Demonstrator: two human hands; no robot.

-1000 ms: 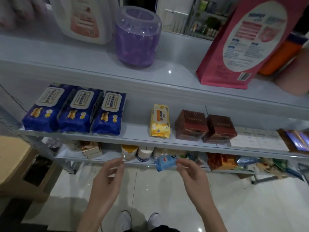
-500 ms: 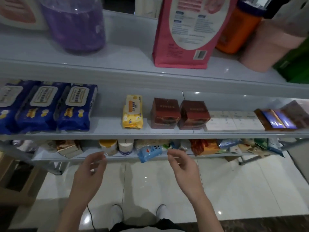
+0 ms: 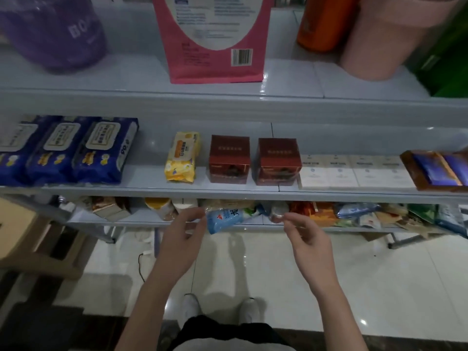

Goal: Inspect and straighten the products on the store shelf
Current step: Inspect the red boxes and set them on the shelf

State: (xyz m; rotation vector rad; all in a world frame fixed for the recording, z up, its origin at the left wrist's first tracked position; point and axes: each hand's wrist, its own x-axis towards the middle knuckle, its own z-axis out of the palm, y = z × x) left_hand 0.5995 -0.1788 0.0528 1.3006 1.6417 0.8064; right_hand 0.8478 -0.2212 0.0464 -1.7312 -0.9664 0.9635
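Head view: grey shelves (image 3: 148, 174) over glossy white floor (image 3: 266, 264), left hand (image 3: 182, 239) and right hand (image 3: 307, 243) at lowest tier, grips unclear.

Glossy white tile floor (image 3: 278, 269) is lying below the grip and showing bright glints. Wooden stool (image 3: 30, 239) is standing far left of the grip, slightly lower. Thin black cable (image 3: 140, 264) is trailing on the tiles down-left of the grip. White shoes (image 3: 191, 307) are standing straight below the grip, with dark shorts (image 3: 220, 330) showing under them. Dark floor strip (image 3: 38, 325) is running along the bottom-left.
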